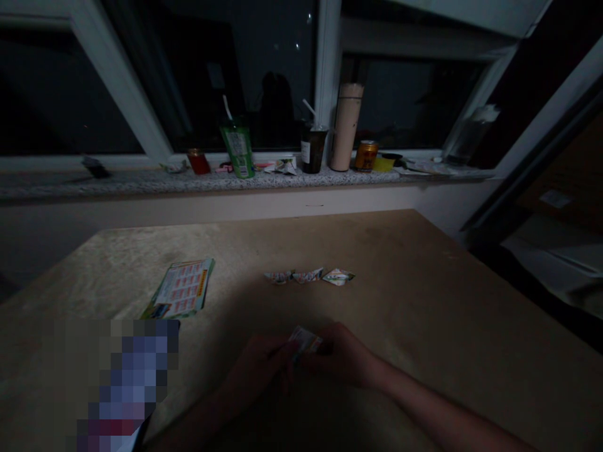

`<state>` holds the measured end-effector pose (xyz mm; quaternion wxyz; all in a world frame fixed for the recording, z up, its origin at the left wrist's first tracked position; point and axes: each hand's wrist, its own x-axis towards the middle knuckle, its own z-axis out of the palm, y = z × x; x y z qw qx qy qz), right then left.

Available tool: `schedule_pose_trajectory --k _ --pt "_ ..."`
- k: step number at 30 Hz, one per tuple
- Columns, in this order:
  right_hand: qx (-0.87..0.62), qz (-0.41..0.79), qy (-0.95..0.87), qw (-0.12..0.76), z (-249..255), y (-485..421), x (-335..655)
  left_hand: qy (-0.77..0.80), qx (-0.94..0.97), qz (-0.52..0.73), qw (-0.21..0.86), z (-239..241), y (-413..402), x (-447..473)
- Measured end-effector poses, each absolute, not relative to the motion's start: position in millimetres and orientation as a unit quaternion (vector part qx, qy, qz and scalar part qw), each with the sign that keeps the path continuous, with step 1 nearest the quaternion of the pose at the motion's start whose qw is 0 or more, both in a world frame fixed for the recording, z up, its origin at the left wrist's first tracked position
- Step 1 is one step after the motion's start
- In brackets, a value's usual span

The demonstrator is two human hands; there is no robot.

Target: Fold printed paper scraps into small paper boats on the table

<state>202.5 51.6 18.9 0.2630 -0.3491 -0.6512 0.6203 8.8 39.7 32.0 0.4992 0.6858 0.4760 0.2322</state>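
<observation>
So it's pretty dark, but here's what you can make out. The left hand (257, 370) sits low over the tabletop (424, 301), near its front edge. Its fingers (281, 353) are closed together on the left side of a small folded paper piece (306, 340). That piece is right between the two hands, close over the tabletop and about in the middle of the view. The right hand (343, 359) comes in from the other side, fingers pinched shut on the right side of the same piece. So both hands are clamped on it and nearly touching each other. How the thumbs sit I honestly can't tell, too much shadow.

Hard-to-see stuff, left to right:
- A pixelated block (127, 383) covers the lower left corner.
- Just beyond it lies a stack of printed sheets (181, 290), print too small to read.
- Farther back from the hands, three more folded papers (308, 275) lie in a row, touching end to end or close to it.
- On the windowsill (94, 183) behind are a red cup (198, 162), a green cup (238, 150) with a straw, a dark cup (313, 149) with a straw, a tall beige bottle (347, 129) and an orange can (366, 156).

Both forearms are cut off by the bottom edge, and the far right is just murk.
</observation>
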Motion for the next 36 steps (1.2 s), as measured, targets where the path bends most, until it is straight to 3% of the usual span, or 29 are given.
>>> schedule_pose_trajectory --k 6,12,19,27,31,36 --pt "-0.4 0.474 -0.726 0.298 21.3 64.1 213.9 0.496 0.703 0.204 0.467 34.1 39.7 6.1" --pt "-0.38 0.288 -0.828 0.296 23.1 69.8 218.7 0.532 0.741 0.21 0.353 37.9 40.6 4.9" --pt "-0.375 0.229 -0.863 0.248 17.0 62.3 212.5 0.532 0.784 0.185 0.262 35.4 42.2 7.7" --pt "-0.404 -0.029 -0.908 0.109 10.2 68.6 208.3 0.502 0.838 0.167 0.132 31.5 24.1 9.3" --pt "-0.394 -0.057 -0.912 0.096 15.1 68.9 208.0 0.43 0.895 0.1 0.056 24.8 1.8 11.2" --pt "-0.356 -0.009 -0.922 0.153 17.7 67.3 210.8 0.431 0.897 0.047 0.088 22.9 -5.0 12.1"
